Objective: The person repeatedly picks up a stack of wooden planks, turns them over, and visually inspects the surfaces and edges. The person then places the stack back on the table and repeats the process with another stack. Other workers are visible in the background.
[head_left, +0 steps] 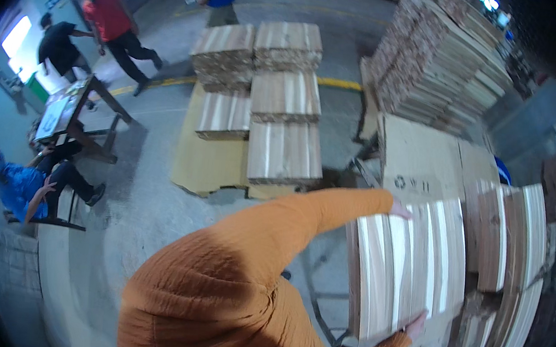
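Observation:
A stack of striped wooden panels (410,260), pale and brown, lies in front of my body on the right side of the view. At its far edge is my left hand (400,209), closed over the corner with part of the fingers hidden. My right hand (416,324) grips the near edge; a finger or thumb shows on top and the rest is mostly hidden. Orange sleeves cover both my arms. Whether the top panel is raised off those beneath, I cannot tell.
Cardboard (420,154) lies beyond the panels. More panel stacks (525,244) stand at right. Several panel piles (283,150) sit on a cardboard sheet (192,158) on the floor. A tall wood stack (429,61) rises behind. People stand, walk and sit near a table (63,113).

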`<move>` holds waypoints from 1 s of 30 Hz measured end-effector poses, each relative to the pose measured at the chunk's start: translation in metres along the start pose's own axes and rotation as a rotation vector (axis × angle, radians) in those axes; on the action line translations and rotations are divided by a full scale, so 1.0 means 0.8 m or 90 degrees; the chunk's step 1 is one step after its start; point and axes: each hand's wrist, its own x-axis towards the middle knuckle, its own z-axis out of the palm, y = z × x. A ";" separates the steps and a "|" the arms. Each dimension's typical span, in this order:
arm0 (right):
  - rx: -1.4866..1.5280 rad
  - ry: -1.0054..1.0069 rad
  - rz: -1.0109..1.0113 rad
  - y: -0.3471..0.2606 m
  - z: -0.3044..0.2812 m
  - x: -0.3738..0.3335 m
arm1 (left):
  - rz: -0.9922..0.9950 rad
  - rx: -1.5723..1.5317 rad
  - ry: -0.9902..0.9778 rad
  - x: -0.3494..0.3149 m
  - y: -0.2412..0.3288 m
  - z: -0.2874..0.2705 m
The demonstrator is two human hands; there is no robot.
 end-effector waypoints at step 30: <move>0.113 -0.381 -0.180 0.017 0.504 -0.297 | -0.276 -0.673 0.478 -0.544 -0.473 -0.049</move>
